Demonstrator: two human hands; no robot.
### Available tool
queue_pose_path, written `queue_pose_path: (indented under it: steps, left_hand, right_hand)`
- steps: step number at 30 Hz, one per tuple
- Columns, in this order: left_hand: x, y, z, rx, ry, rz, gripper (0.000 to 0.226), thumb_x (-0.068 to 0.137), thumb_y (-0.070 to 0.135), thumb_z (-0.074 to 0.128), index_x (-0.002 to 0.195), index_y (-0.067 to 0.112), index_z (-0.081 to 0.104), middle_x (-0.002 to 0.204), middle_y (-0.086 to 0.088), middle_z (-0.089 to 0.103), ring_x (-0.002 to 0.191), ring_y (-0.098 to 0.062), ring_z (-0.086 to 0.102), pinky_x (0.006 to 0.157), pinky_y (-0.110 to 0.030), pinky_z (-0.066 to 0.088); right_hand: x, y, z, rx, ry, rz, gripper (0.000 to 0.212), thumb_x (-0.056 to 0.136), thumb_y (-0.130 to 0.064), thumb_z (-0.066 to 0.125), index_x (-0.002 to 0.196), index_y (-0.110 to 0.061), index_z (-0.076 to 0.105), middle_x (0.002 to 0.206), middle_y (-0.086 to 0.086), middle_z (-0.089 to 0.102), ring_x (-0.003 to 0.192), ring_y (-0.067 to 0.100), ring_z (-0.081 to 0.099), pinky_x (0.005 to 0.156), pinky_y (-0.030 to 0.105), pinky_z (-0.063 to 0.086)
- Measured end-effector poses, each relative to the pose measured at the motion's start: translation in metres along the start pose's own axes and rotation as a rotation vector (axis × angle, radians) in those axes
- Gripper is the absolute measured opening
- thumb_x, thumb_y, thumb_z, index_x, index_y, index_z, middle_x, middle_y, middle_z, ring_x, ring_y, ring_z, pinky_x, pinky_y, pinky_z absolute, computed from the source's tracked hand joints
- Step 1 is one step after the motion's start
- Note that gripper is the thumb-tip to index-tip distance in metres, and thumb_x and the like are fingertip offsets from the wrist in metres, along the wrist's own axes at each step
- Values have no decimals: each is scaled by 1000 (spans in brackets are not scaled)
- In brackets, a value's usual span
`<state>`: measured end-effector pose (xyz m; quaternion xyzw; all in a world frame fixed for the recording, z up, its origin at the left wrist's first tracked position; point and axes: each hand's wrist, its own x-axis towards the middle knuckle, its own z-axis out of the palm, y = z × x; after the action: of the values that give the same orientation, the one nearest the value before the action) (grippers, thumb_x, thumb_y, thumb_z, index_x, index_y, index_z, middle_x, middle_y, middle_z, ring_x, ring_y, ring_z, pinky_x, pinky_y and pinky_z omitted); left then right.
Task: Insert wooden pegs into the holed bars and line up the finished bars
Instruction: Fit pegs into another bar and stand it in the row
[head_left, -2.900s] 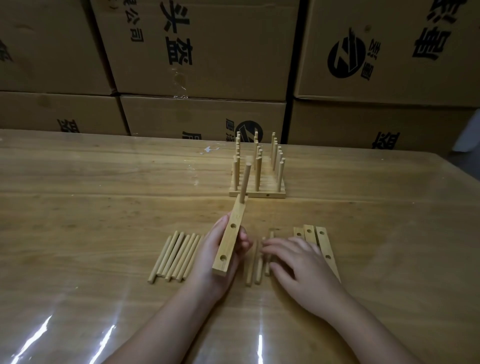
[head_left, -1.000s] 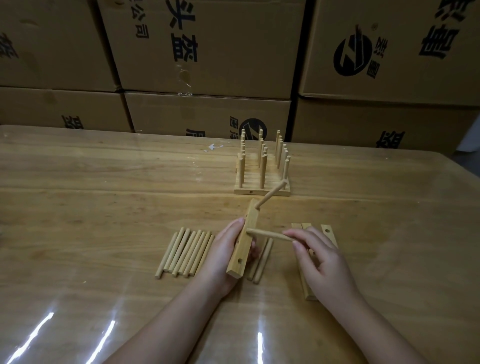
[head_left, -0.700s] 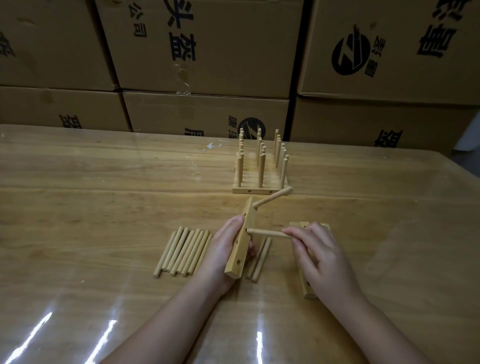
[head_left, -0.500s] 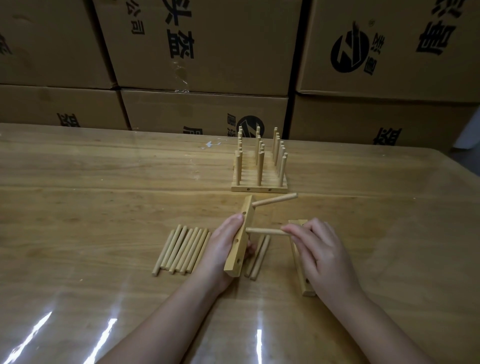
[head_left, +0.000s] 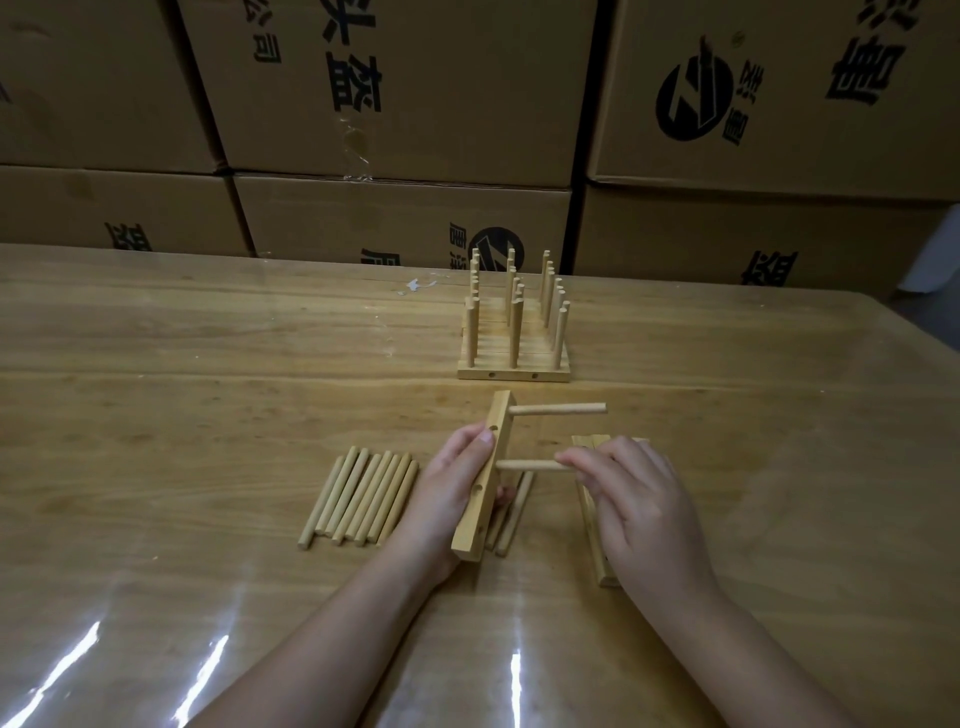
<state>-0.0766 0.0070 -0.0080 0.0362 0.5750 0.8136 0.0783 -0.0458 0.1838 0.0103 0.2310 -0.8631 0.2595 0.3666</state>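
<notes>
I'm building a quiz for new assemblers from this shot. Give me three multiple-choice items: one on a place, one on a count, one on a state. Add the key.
1. Where do the loose pegs lie?
A) on the table, left of the left hand
B) in a tray
C) on the floor

2. How many pegs stick out of the held bar?
A) none
B) two
C) five

3. What is the right hand doing?
A) resting flat
B) pinching the middle peg
C) hanging idle

Key:
1. A: the row lies flat beside the left hand.
2. B: the far peg and the middle peg both meet the bar.
3. B: its fingertips close on that peg's outer end.
</notes>
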Motion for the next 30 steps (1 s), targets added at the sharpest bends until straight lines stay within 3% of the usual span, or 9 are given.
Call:
queue_pose_path:
  steps: [5, 9, 10, 12, 16, 20, 23, 27, 30]
  left_hand:
    - [2, -1, -1, -28, 0, -13, 39, 80, 38, 59, 112, 17, 63, 70, 2, 67, 61, -10, 63, 54, -21, 51]
    - [6, -3, -2, -115, 26, -39, 30, 83, 37, 58, 103, 17, 70, 65, -1, 64, 56, -12, 60, 55, -25, 53]
    - [8, -4, -2, -160, 55, -59, 27, 84, 35, 57, 98, 16, 70, 62, -3, 61, 53, -13, 59, 54, -27, 53]
    - [12, -4, -2, -306, 122, -116, 22, 91, 30, 55, 85, 13, 67, 54, -5, 55, 46, -14, 55, 51, -29, 53]
    - [16, -3, -4, -450, 147, -167, 32, 98, 27, 45, 77, 8, 60, 53, -6, 52, 41, -13, 50, 51, -28, 52]
    - [14, 1, -2, -494, 122, -194, 30, 100, 27, 41, 87, 6, 59, 54, -5, 49, 39, -12, 44, 52, -27, 52]
    - [11, 5, -1, -501, 96, -214, 29, 101, 25, 37, 102, 6, 58, 54, -3, 47, 39, -10, 41, 55, -26, 50]
    - [10, 9, 0, -536, 90, -222, 29, 101, 24, 35, 105, 6, 58, 55, -3, 44, 40, -10, 37, 58, -26, 45]
    - [9, 10, 0, -543, 83, -220, 29, 101, 23, 34, 104, 6, 58, 55, -3, 43, 40, -10, 36, 57, -25, 46]
  right_hand:
    - [-1, 0, -1, 12, -20, 20, 29, 91, -16, 42, 104, -13, 68, 81, -2, 59, 74, 16, 54, 66, 35, 46]
    - [-3, -5, 0, 258, -45, 248, 41, 90, -40, 40, 129, -50, 35, 97, -19, 53, 93, -2, 51, 87, 30, 41]
    - [-3, -4, 1, 327, -12, 319, 41, 89, -44, 40, 128, -54, 31, 99, -20, 52, 95, -2, 51, 88, 32, 42]
    - [-3, -4, 0, 353, 6, 369, 27, 89, -45, 38, 115, -48, 42, 94, -19, 54, 93, -3, 52, 84, 39, 45]
    - [-4, -10, -2, 19, -214, 60, 24, 89, -30, 43, 89, -23, 65, 84, -14, 63, 85, 2, 58, 83, 35, 40]
    - [-6, -12, 3, -160, -444, -246, 17, 82, -19, 64, 96, -27, 69, 100, -14, 65, 93, 10, 60, 88, 32, 39]
    - [-7, -14, 5, -159, -528, -283, 28, 76, -14, 73, 99, -30, 69, 102, -15, 65, 91, 9, 61, 84, 32, 45]
    - [-6, -15, 5, -174, -537, -268, 21, 75, -11, 73, 90, -26, 68, 90, -9, 61, 82, 12, 59, 79, 30, 48]
    - [-6, -14, 5, -175, -541, -262, 21, 75, -12, 73, 89, -26, 66, 98, -10, 62, 89, 13, 59, 80, 29, 48]
